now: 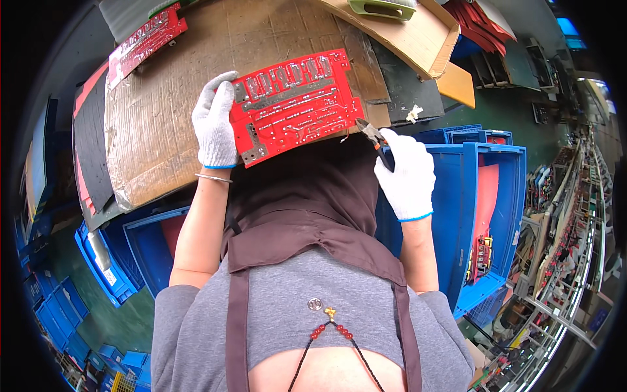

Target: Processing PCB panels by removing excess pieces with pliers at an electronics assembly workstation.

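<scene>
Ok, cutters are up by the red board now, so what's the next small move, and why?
Probably ease the cutter tips inward onto a lead at the board's right edge. The left hand holds the red circuit board by its left edge, above the cardboard-covered bench. The right hand holds the cutters, whose tips sit just off the board's lower right corner; contact is too small to tell.

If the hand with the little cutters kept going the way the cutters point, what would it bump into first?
Most likely the red circuit board. The cutters in the right hand point up-left at its lower right corner, almost touching, though depth is hard to judge.

Blue crates [486, 196] on green floor [124, 320]
</scene>
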Action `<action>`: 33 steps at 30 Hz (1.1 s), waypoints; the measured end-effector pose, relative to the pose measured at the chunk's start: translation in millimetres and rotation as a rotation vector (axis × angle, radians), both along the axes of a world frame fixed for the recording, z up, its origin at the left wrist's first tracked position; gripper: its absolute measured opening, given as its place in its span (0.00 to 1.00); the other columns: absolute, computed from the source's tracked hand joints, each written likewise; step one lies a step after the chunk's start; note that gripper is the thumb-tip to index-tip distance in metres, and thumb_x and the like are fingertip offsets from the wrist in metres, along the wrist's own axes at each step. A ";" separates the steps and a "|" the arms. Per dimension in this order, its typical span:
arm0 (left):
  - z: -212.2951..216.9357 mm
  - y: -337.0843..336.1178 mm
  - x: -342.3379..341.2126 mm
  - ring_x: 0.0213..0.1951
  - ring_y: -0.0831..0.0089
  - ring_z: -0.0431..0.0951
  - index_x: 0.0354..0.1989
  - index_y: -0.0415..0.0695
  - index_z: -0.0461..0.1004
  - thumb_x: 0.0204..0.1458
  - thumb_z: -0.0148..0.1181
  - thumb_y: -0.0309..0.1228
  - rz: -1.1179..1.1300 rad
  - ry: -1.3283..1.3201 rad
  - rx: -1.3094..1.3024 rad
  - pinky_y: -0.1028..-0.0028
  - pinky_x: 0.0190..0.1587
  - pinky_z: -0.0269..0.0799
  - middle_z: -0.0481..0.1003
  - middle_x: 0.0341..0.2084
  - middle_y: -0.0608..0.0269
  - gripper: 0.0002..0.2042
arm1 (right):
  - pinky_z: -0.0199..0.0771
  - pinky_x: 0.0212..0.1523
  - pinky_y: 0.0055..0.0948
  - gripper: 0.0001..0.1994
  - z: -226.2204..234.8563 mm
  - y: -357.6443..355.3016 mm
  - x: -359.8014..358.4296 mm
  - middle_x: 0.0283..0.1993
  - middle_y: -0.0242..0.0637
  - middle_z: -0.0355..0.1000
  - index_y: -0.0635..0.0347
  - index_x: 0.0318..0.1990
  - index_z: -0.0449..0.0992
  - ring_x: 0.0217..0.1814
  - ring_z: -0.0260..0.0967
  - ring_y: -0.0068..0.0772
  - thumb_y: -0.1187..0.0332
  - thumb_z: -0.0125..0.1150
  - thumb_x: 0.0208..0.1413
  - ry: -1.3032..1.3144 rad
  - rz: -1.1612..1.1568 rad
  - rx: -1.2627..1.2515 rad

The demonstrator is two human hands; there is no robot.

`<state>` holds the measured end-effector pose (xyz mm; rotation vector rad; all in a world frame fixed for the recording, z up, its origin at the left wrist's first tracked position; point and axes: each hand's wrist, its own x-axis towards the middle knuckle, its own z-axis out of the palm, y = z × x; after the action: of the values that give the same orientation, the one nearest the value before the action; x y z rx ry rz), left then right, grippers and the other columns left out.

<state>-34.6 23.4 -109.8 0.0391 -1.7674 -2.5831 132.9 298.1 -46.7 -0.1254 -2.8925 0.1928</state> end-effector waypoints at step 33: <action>-0.5 -0.2 -0.4 0.43 0.82 0.76 0.53 0.37 0.80 0.70 0.56 0.30 0.012 -0.011 0.000 0.79 0.49 0.72 0.80 0.41 0.67 0.12 | 0.80 0.40 0.37 0.25 -3.5 -45.4 19.2 0.38 0.39 0.74 0.50 0.61 0.78 0.37 0.78 0.44 0.72 0.69 0.52 -0.038 -0.003 -0.290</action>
<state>-34.9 23.2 -110.3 0.0635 -1.7655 -2.5794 152.1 252.6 -50.2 -0.1854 -2.8835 0.6157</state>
